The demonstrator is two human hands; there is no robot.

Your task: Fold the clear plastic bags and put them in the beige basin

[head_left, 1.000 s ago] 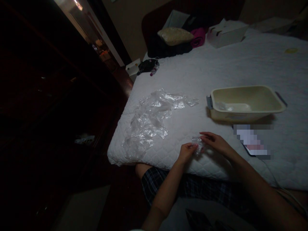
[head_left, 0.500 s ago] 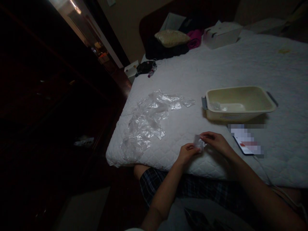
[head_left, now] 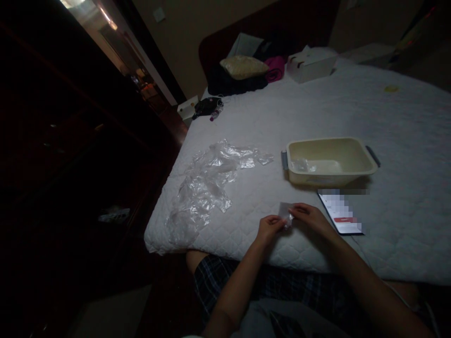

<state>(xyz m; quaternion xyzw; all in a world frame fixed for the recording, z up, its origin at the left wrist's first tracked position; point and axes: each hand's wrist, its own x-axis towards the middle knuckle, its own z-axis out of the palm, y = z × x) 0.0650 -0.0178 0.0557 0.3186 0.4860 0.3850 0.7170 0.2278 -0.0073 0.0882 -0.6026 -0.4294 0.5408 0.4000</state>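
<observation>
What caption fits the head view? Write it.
Left hand and right hand pinch a small clear plastic piece on a white quilted mattress.

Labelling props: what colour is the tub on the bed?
Cream tub with grey handles; the head view shows it best.

A dim bedroom in a home: a bed with a white quilted mattress cover [head_left: 317, 108], a dark headboard [head_left: 268, 28], a pillow [head_left: 243, 65] and folded clothes [head_left: 232, 84] at its head, and an open doorway [head_left: 116, 42] to a lit room.
</observation>
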